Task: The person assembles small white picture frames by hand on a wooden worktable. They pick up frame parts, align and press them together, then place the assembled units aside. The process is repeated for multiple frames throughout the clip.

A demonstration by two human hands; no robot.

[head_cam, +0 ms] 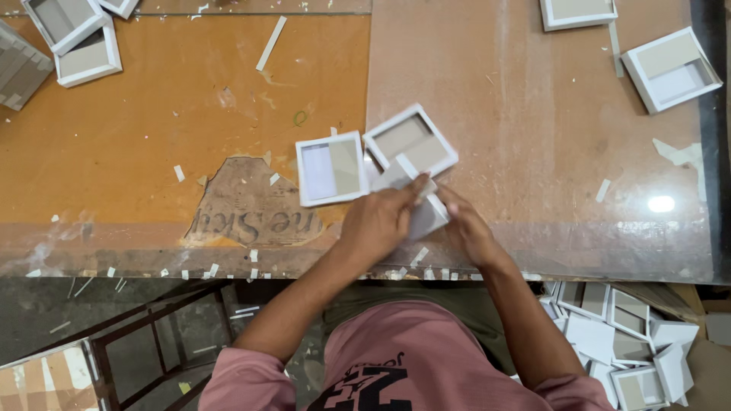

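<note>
Near the centre of the frame, at the workbench (533, 114) edge, the left hand (378, 221) and right hand (466, 228) both close around a small white box piece (417, 199), pinching it between them. Firm, even thumb pressure along its folds would likely keep the corners square. It looks like thin white card, angular and half-formed, just below two finished white trays (373, 160).

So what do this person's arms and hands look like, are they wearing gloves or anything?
No gloves: the left hand and right hand are bare, with no rings, watch or bands visible. Both forearms are uncovered. Short pink sleeves of a T-shirt with dark print on the chest cover the upper arms.
</note>
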